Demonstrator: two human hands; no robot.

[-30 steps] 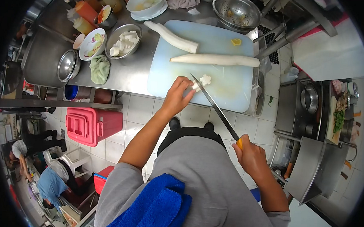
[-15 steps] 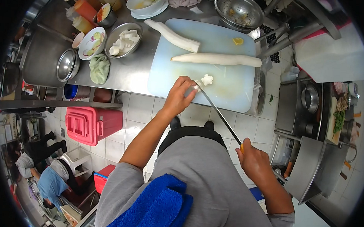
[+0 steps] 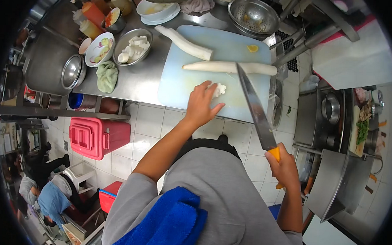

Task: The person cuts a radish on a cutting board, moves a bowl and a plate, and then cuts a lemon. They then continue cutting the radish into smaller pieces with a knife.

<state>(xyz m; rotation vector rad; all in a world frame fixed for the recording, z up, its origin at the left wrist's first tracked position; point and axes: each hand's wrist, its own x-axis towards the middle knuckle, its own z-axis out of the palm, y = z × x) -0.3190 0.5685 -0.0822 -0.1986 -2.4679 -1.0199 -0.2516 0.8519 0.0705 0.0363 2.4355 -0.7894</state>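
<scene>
My right hand (image 3: 284, 166) grips a long knife by its orange handle, the blade (image 3: 257, 108) slanting up to the left, its tip overlapping a long peeled white root (image 3: 220, 66). My left hand (image 3: 201, 103), thumb spread apart, reaches over the near part of the pale cutting board (image 3: 245, 100). Its fingertips are right at a small heap of chopped white pieces (image 3: 219, 89). A second peeled white root (image 3: 184, 43) lies at the board's far left, and a yellow scrap (image 3: 252, 48) sits at the far right.
Left of the board stand a steel bowl of white chunks (image 3: 133, 49), a white bowl of sliced vegetables (image 3: 100, 50) and a green cloth (image 3: 107, 77). Colanders (image 3: 253, 15) stand behind it. A red bin (image 3: 100, 138) is on the floor; other people (image 3: 55, 199) are at lower left.
My right hand has moved right, lifting the knife away from the chopped pieces and turning its blade. My left hand has shifted right onto the heap, with its thumb opened out.
</scene>
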